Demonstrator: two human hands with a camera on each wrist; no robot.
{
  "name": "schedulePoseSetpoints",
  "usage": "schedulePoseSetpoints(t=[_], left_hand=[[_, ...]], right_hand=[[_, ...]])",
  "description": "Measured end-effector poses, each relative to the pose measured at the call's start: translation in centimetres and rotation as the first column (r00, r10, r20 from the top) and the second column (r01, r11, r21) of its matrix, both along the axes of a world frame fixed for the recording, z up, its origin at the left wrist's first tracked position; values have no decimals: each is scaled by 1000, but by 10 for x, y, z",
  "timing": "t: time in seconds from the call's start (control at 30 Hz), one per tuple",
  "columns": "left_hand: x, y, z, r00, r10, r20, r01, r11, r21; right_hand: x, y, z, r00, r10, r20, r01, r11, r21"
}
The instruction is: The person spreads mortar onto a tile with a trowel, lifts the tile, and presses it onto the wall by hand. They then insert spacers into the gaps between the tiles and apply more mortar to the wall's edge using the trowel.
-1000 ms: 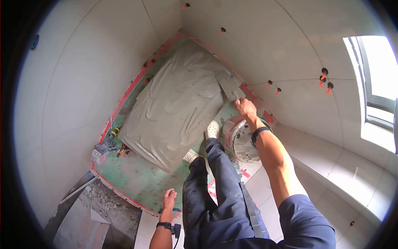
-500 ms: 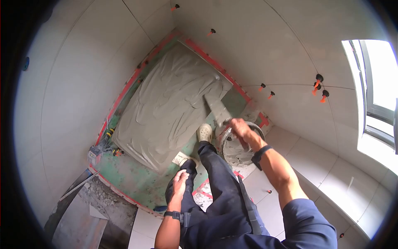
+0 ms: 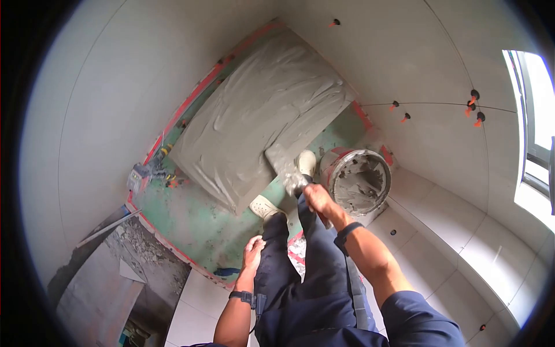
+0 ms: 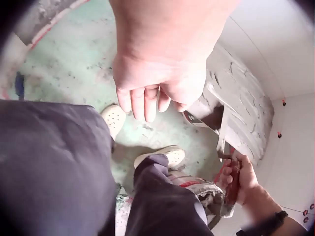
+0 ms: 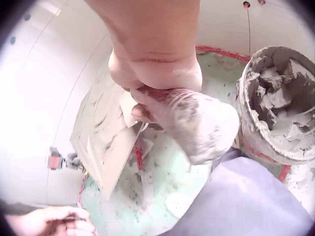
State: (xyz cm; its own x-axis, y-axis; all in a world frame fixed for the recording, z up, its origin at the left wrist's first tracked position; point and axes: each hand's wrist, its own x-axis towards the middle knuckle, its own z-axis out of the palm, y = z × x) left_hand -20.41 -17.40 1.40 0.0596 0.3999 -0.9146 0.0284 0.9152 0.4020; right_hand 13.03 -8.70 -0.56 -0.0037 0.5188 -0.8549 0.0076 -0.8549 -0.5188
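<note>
My right hand grips a trowel by its reddish-brown handle. The trowel's mortar-smeared blade overlaps the near right edge of a large tile in the head view. Thick grey mortar with wavy trowel marks covers that tile. In the right wrist view the mortar-crusted handle end juts out below the palm. My left hand holds nothing and hangs beside the left leg, its fingers loosely bent. A bucket of grey mortar stands to the right of the right hand.
Cream clogs stand on the green floor against the tile's near edge. A cordless power tool lies by the left wall. Red tape borders the floor. Black-and-orange tile levelers stick out of the right wall, near a window.
My right hand and the trowel have come from the tile's right corner back toward the feet, past the bucket. The left hand has shifted up beside the left leg.
</note>
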Motion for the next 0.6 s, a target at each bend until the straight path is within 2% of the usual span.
schedulePoseSetpoints(t=[0.03,0.07,0.1,0.13,0.17,0.2,0.23,0.27,0.3,0.33,0.37,0.4,0.47,0.53,0.57,0.6], left_hand=[[-19,-6,4,999,-11,-45,10,1000,-10],[-37,-12,8,996,-19,-90,18,1000,-19],[-59,-22,4,992,-28,-126,27,1000,-13],[-80,-32,-1,992,-8,-128,8,1000,-1],[-99,-41,-7,989,-5,-146,8,1000,21],[-114,-49,-12,987,-2,-161,9,999,43],[-128,-56,-15,986,21,-163,-14,999,43],[-138,-64,-17,986,37,-161,-30,999,45],[-147,-71,-19,984,24,-179,-19,999,34],[-157,-79,-21,980,8,-197,-4,1000,20],[-167,-94,-31,987,60,-147,-58,998,18],[-171,-107,-36,987,64,-146,-63,998,11],[-171,-119,-48,986,66,-150,-72,997,-41],[-160,-126,-49,986,108,-126,-116,991,-61],[-151,-128,-46,984,139,-108,-147,987,-71],[-141,-131,-46,984,146,-100,-154,986,-69]], right_hand=[[-14,-13,-11,965,197,172,-207,978,41],[-24,-24,-23,864,369,343,-409,911,49],[-23,-4,14,701,584,409,-612,788,-76],[-20,-1,15,601,610,517,-668,738,-94],[-14,10,24,549,592,590,-644,749,-153],[-4,20,25,523,530,667,-586,792,-170],[8,31,22,517,357,778,-484,872,-79],[29,44,4,531,238,813,-378,925,-24],[61,57,-33,640,113,760,-289,952,103],[66,85,-12,868,-140,477,88,988,129],[78,98,-23,912,-328,248,298,943,150],[71,115,-16,867,-473,155,469,881,66],[47,114,-27,915,-368,167,361,930,75],[-12,97,-17,955,-251,159,248,968,34],[-34,77,-25,977,-25,210,16,999,46],[-58,54,-42,986,86,141,-98,992,83]])
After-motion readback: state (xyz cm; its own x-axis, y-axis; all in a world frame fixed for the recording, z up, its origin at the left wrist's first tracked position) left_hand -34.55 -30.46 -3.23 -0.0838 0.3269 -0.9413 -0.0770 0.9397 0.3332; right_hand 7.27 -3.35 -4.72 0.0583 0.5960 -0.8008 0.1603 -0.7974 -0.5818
